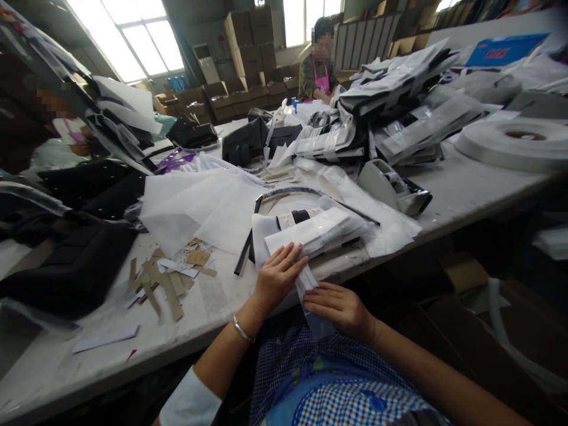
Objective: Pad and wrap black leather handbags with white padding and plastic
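Laid the left grip point(278, 275), fingers almost straight, over the near end of a white-wrapped bundle point(313, 231), with a metal bracelet point(243, 329) around that wrist. Set the right grip point(344, 309) just beside, fingers extended and close together on a pale strip of plastic film point(305, 283) running down past the near edge of the worktop point(217, 316). Could not tell, from this side, about the tightness of either grip: pinching or merely resting.

Had the bundle lying near that edge, with a dark arched tube point(302, 190) curving around behind. Saw cardboard scraps point(165, 278) to the left, white sheets point(204, 204) beyond those, a grey moulded piece point(382, 183) to the right and a large white roll point(492, 145) farther right. Faced, across a heap of wrapped black goods point(394, 89), a co-worker in a pink apron point(321, 80).
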Demonstrator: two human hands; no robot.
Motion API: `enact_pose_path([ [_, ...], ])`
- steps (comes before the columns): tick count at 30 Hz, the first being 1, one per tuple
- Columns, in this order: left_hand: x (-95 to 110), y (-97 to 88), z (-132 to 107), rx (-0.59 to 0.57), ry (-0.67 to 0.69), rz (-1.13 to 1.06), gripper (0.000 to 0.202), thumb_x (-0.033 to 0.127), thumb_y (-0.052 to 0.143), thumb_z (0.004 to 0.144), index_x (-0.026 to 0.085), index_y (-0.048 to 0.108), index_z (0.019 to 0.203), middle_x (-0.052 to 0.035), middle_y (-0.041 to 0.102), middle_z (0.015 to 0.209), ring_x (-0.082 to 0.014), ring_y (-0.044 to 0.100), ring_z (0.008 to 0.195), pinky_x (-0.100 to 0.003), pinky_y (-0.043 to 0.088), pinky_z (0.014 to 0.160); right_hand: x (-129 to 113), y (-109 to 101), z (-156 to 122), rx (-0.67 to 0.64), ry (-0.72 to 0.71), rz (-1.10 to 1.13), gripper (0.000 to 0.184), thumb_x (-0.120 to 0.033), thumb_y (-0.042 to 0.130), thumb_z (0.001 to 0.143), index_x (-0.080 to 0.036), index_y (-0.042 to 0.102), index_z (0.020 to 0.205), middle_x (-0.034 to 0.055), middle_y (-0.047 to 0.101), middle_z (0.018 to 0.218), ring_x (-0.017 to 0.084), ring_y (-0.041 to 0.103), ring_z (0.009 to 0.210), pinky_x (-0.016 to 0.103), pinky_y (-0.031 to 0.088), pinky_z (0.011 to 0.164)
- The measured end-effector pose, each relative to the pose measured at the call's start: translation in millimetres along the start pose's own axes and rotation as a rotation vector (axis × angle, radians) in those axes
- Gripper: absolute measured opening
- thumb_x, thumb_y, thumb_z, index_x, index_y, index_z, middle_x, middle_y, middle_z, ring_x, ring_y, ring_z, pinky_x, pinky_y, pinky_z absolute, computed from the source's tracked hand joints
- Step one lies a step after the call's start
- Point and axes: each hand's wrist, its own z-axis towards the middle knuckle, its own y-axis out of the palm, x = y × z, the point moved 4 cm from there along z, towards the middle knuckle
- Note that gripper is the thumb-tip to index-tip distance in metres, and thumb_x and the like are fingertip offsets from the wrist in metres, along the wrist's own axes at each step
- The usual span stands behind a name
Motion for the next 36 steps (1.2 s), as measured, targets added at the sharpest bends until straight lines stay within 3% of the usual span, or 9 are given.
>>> enact_pose_path([
  [3, 0, 0.0, -1, -0.003, -0.011, -0.013, 0.033, 0.013, 0.054, 0.095, 0.021, 0.064, 0.126, -0.0097, 0.06, 0.137, -0.0251, 0.053, 0.132, -0.045, 0.051, 0.108, 2, -15, 0, 0.004, 0.031, 0.051, 0.031, -0.023, 0.061, 0.094, -0.017, 0.063, 0.124, 0.008, 0.076, 0.106, 0.019, 0.071, 0.104, 0.041, 0.052, 0.104],
  [5, -2, 0.6, -1, 0.004, -0.029, -0.041, 0.035, 0.013, 0.053, 0.096, 0.021, 0.062, 0.128, -0.0088, 0.061, 0.136, -0.0236, 0.053, 0.131, -0.044, 0.051, 0.108, 9, -26, 1, 0.081, 0.164, 0.073, 0.034, -0.034, 0.061, 0.094, -0.017, 0.064, 0.123, 0.0102, 0.075, 0.106, 0.022, 0.071, 0.103, 0.041, 0.056, 0.099],
  [9, -3, 1.7, -1, 0.022, -0.05, -0.07, 0.04, 0.012, 0.049, 0.097, 0.022, 0.056, 0.135, -0.0074, 0.061, 0.137, -0.0225, 0.053, 0.132, -0.044, 0.05, 0.109, 26, -32, 14, 0.214, 0.377, -0.045, 0.032, -0.025, 0.061, 0.093, -0.022, 0.062, 0.125, 0.0092, 0.072, 0.109, 0.023, 0.068, 0.107, 0.037, 0.058, 0.095],
  [12, -3, 0.9, -1, 0.041, -0.055, -0.077, 0.041, 0.012, 0.049, 0.097, 0.022, 0.054, 0.137, -0.0075, 0.062, 0.136, -0.0223, 0.055, 0.13, -0.043, 0.051, 0.108, 33, -22, 36, 0.182, 0.274, -0.147, 0.037, -0.017, 0.061, 0.091, -0.024, 0.06, 0.127, 0.0083, 0.071, 0.115, 0.023, 0.065, 0.112, 0.039, 0.055, 0.099],
  [15, -4, 0.3, -2, 0.056, -0.051, -0.093, 0.041, 0.011, 0.049, 0.097, 0.02, 0.054, 0.137, -0.0075, 0.064, 0.133, -0.0224, 0.056, 0.129, -0.043, 0.052, 0.107, 37, -18, 55, 0.177, 0.134, -0.166, 0.027, -0.011, 0.06, 0.09, -0.023, 0.066, 0.114, 0.0056, 0.073, 0.109, 0.02, 0.066, 0.107, 0.038, 0.055, 0.095],
  [21, -9, 1.1, -5, 0.065, -0.064, -0.167, 0.044, 0.007, 0.045, 0.097, 0.019, 0.05, 0.14, -0.0067, 0.065, 0.132, -0.0213, 0.054, 0.13, -0.043, 0.051, 0.109, 44, -40, 59, 0.143, 0.052, -0.082, 0.018, -0.008, 0.061, 0.089, -0.022, 0.069, 0.097, 0.0024, 0.075, 0.095, 0.016, 0.069, 0.091, 0.035, 0.057, 0.089],
  [25, -11, 1.0, -6, 0.059, -0.075, -0.231, 0.042, 0.008, 0.045, 0.098, 0.021, 0.053, 0.137, -0.007, 0.063, 0.134, -0.0208, 0.054, 0.131, -0.044, 0.049, 0.11, 51, -48, 47, 0.13, 0.15, -0.122, 0.017, -0.01, 0.061, 0.09, -0.023, 0.068, 0.099, 0.0048, 0.074, 0.105, 0.018, 0.068, 0.101, 0.035, 0.057, 0.092],
  [30, -10, 1.0, -7, 0.071, -0.055, -0.217, 0.038, 0.012, 0.049, 0.097, 0.02, 0.058, 0.132, -0.0082, 0.064, 0.133, -0.0222, 0.054, 0.131, -0.045, 0.049, 0.11, 50, -27, 49, -0.008, 0.084, -0.196, 0.038, -0.019, 0.062, 0.092, -0.017, 0.058, 0.129, 0.0122, 0.062, 0.135, 0.024, 0.052, 0.133, 0.047, 0.046, 0.111],
  [36, -8, -1.1, -6, 0.07, 0.0, -0.182, 0.035, 0.014, 0.047, 0.097, 0.019, 0.059, 0.13, -0.0094, 0.064, 0.133, -0.0231, 0.053, 0.132, -0.045, 0.05, 0.109, 46, -21, 54, 0.064, -0.074, -0.064, 0.031, -0.007, 0.055, 0.094, -0.019, 0.064, 0.12, 0.0077, 0.073, 0.117, 0.017, 0.067, 0.112, 0.04, 0.054, 0.102],
])
